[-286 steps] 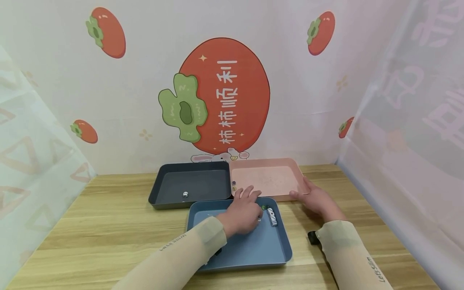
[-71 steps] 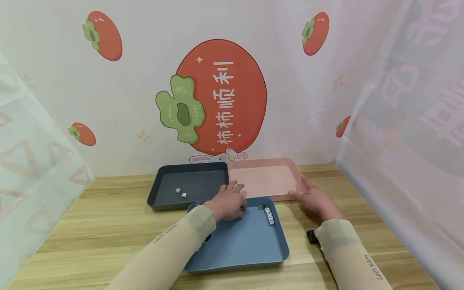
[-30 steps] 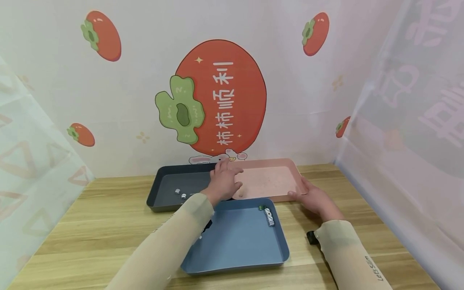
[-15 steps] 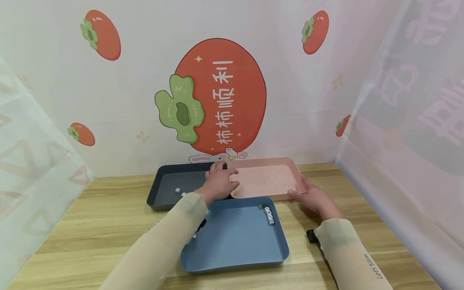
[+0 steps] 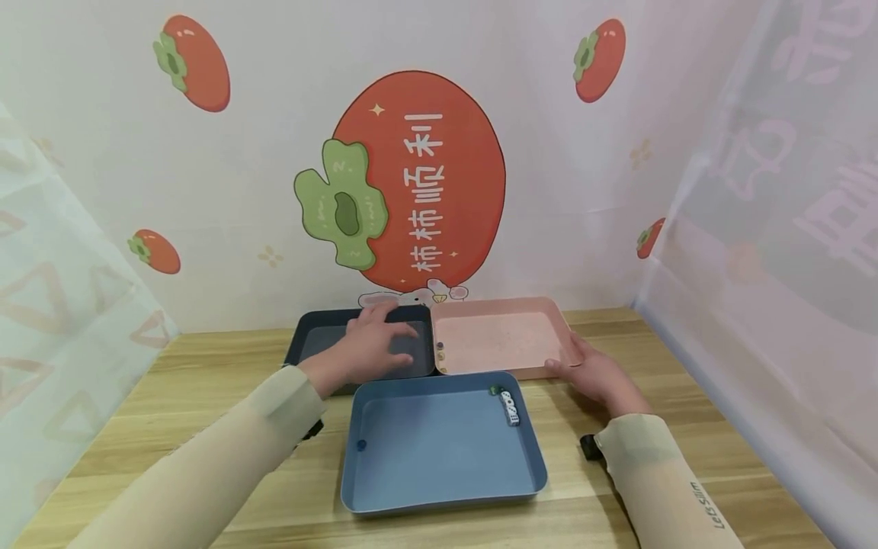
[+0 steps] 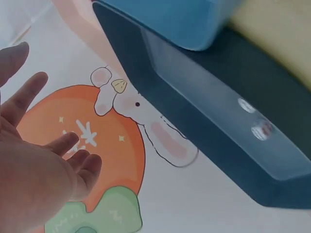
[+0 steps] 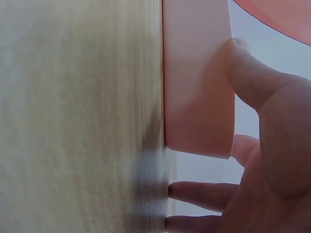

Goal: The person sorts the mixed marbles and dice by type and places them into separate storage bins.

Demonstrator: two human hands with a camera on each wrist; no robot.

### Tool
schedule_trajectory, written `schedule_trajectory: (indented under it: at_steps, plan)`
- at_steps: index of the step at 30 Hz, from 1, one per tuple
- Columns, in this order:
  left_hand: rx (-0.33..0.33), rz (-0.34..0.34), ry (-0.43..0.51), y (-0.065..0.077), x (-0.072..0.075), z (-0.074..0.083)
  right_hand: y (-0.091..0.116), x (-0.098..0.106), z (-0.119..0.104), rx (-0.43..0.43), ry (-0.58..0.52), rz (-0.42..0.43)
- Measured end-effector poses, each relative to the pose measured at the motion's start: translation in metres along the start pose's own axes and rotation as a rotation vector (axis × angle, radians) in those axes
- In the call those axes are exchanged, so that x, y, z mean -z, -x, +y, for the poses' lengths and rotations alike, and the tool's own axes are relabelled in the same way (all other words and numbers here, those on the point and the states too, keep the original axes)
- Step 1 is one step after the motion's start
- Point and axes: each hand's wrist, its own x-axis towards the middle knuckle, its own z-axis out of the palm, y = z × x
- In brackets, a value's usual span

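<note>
My left hand [image 5: 366, 347] hovers over the dark grey tray [image 5: 312, 328], fingers spread and holding nothing. Two white dice lie in that tray; the left wrist view shows one die [image 6: 246, 105] and another die [image 6: 262, 130], while my hand and forearm hide them from the head view. My right hand [image 5: 597, 377] holds the near right corner of the pink tray [image 5: 507, 335], thumb on the rim [image 7: 232, 73] and index finger behind the wall. Three small marbles [image 5: 441, 356] line the pink tray's left wall.
In front stands a blue tray [image 5: 446, 457]. A row of white dice [image 5: 509, 409] and a green marble [image 5: 494, 390] sit by its right wall; a dark blue marble [image 5: 361, 444] lies near its left wall. A printed curtain [image 5: 261, 152] rises behind the table.
A third marble has come into the pink tray from my left hand. That hand has since moved left over the dark tray, uncovering the dark blue marble. My right hand stays in place.
</note>
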Motion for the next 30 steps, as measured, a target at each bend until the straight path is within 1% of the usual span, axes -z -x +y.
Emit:
schedule_trajectory:
  at_steps: [3,8,12,15,18,21,25,30]
  plan:
    - [-0.028,-0.012,-0.022,0.021,-0.001,-0.008,0.001,-0.001,0.0,0.013,0.015,0.005]
    - [-0.04,-0.042,-0.042,0.056,-0.009,-0.015,0.003,-0.001,-0.001,0.01,0.01,0.009]
    - [-0.029,-0.032,-0.075,0.076,-0.019,-0.019,0.003,-0.001,0.0,0.021,0.015,0.017]
    - [-0.003,-0.014,-0.102,0.087,-0.029,-0.022,0.003,-0.001,0.0,0.019,0.014,0.011]
    - [0.015,-0.007,-0.107,0.093,-0.038,-0.025,0.003,-0.002,0.001,0.002,0.002,0.002]
    - [0.023,-0.001,-0.095,0.096,-0.045,-0.025,0.003,-0.002,0.002,-0.004,0.003,-0.001]
    - [0.028,0.008,-0.115,0.097,-0.051,-0.024,0.002,-0.002,0.002,-0.002,0.006,0.001]
    - [0.017,0.01,-0.148,0.095,-0.054,-0.02,0.001,0.0,0.0,-0.009,0.0,0.001]
